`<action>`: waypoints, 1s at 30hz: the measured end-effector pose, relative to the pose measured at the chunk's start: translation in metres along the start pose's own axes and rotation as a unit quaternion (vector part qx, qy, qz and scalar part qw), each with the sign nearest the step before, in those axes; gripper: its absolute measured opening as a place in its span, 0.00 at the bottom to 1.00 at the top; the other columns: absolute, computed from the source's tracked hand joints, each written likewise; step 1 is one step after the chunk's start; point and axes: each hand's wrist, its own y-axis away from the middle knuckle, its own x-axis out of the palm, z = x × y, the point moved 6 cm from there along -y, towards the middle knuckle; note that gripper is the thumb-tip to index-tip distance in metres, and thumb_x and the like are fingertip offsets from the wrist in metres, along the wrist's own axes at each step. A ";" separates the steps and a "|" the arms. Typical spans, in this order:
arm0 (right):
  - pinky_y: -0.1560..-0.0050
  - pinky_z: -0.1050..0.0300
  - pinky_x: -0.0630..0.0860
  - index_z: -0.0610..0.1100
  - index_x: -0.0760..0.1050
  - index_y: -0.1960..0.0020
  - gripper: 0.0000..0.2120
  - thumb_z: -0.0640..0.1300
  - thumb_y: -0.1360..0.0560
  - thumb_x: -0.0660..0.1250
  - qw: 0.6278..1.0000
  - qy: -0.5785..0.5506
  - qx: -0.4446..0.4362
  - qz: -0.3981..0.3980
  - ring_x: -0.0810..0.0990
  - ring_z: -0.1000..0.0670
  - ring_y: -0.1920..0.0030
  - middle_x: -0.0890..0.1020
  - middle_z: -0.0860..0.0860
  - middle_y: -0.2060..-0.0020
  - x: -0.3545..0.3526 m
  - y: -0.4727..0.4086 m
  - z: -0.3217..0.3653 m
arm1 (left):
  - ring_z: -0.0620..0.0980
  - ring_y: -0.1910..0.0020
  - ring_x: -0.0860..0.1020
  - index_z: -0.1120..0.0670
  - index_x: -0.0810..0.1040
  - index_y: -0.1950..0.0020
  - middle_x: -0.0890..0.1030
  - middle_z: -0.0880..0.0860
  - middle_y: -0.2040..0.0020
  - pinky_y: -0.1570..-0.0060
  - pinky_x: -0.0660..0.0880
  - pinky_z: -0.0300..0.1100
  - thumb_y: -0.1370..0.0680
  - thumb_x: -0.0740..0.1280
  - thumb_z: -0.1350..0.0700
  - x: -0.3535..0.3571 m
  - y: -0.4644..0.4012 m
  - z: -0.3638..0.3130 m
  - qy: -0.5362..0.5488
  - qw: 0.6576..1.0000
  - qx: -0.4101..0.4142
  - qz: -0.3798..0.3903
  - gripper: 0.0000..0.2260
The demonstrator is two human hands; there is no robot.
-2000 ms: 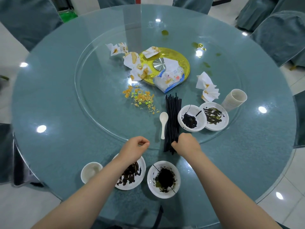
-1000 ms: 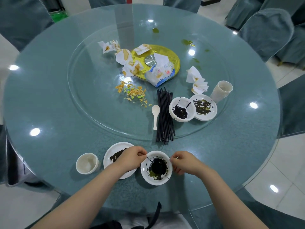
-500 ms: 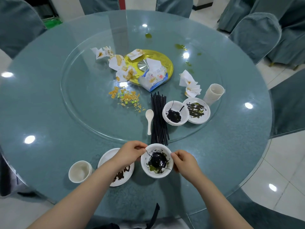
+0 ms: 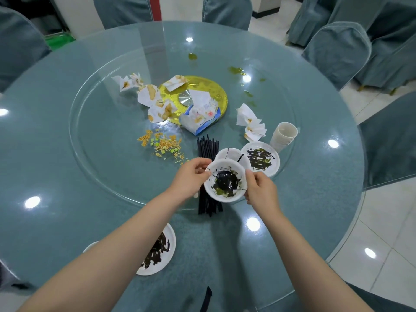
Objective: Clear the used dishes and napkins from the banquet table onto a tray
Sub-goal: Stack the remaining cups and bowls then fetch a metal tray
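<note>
My left hand (image 4: 191, 179) and my right hand (image 4: 261, 190) hold a white bowl (image 4: 225, 181) smeared with dark sauce by its rim, lifted above the black chopsticks (image 4: 208, 176). Just behind it a second dirty bowl (image 4: 229, 154) and a sauce-streaked plate (image 4: 261, 158) sit on the glass turntable (image 4: 101, 154). Another dirty plate (image 4: 159, 253) lies near the table's front edge, partly under my left forearm. Stained napkins (image 4: 155, 102) lie around a gold tray (image 4: 211, 91), with more napkins (image 4: 252, 124) to the right.
A tissue pack (image 4: 200, 115) rests on the gold tray's edge. Stacked paper cups (image 4: 283, 136) stand right of the plates. Food crumbs (image 4: 162, 145) litter the turntable. A small cup (image 4: 90, 246) shows under my left arm. Covered chairs (image 4: 337, 52) ring the table.
Both hands moved from the chopsticks back to the near bowl, took hold of its rim, then lifted it and carried it forward over the chopsticks toward the other bowl.
</note>
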 end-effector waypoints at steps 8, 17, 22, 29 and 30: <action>0.56 0.63 0.73 0.52 0.75 0.42 0.10 0.48 0.22 0.64 0.999 -0.012 -0.042 -0.005 0.79 0.58 0.55 0.81 0.56 0.56 -0.008 -0.026 0.016 | 0.44 0.39 0.75 0.53 0.71 0.31 0.76 0.48 0.38 0.41 0.72 0.36 0.22 0.63 0.65 0.017 -0.040 -0.025 -0.010 0.999 0.031 0.035 0.20; 0.42 0.57 0.70 0.48 0.73 0.36 0.16 0.45 0.23 0.64 0.985 0.144 -0.067 0.066 0.74 0.53 0.40 0.76 0.56 0.44 0.006 -0.027 -0.006 | 0.51 0.33 0.71 0.51 0.63 0.25 0.72 0.50 0.30 0.39 0.68 0.42 0.22 0.64 0.57 0.032 -0.043 0.000 -0.222 0.967 0.089 0.084 0.25; 0.34 0.50 0.70 0.46 0.70 0.31 0.21 0.47 0.23 0.65 0.990 0.125 -0.049 0.034 0.72 0.50 0.35 0.73 0.51 0.36 0.002 -0.024 -0.008 | 0.51 0.28 0.66 0.53 0.59 0.23 0.65 0.52 0.25 0.33 0.64 0.42 0.21 0.63 0.58 0.023 -0.039 0.010 -0.207 0.973 0.059 0.084 0.27; 0.43 0.56 0.73 0.46 0.74 0.40 0.12 0.41 0.23 0.62 0.990 0.103 -0.089 0.022 0.75 0.53 0.46 0.76 0.53 0.46 0.012 -0.003 0.007 | 0.48 0.36 0.72 0.52 0.67 0.28 0.74 0.50 0.34 0.36 0.70 0.44 0.21 0.62 0.59 -0.013 -0.025 0.028 -0.152 0.987 0.031 0.039 0.20; 0.45 0.57 0.73 0.47 0.74 0.42 0.11 0.40 0.23 0.62 0.991 0.095 -0.087 0.036 0.76 0.53 0.48 0.77 0.53 0.48 0.017 0.003 0.009 | 0.46 0.41 0.74 0.52 0.68 0.30 0.76 0.49 0.37 0.41 0.72 0.43 0.21 0.62 0.60 -0.020 -0.022 0.033 -0.134 0.990 0.023 0.031 0.19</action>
